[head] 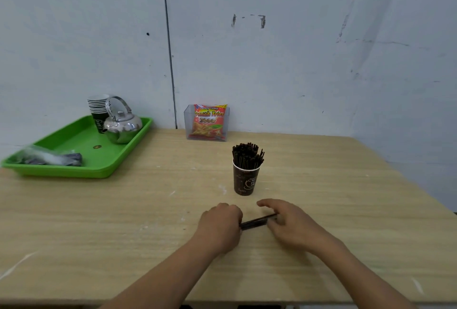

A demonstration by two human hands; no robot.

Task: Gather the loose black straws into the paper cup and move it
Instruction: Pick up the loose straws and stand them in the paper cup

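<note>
Black loose straws (256, 222) lie in a small bundle on the table (123, 222), between both hands and just in front of the cup (244, 181). The cup stands upright, mid-table, already crammed with packed straws (247, 155) fanning out above the rim.

Left hand (221, 224): fingers curled tight around the bundle's left end, so it has hold of it. Right hand (289, 222): bent over the right end with the thumb out, but it is blurred. I cannot tell if it pinches the straws or only covers them.

Risks as I judge them:
- The bundle is thin and slick. If only one end is really held, the far end fans out and single straws drop and roll on the wood.
- The cup looks nearly full. Pushing more in could jam against the packed ones, bend them or pop some out.
- The cup is light paper and top-heavy. A sideways shove while inserting could tip it and spill everything.
- It could also tip during the move, if grabbed high or squeezed.
- The tray (74, 172), kettle (122, 127) and snack bag (209, 120) sit well apart, so I see little risk of bumping them.
</note>
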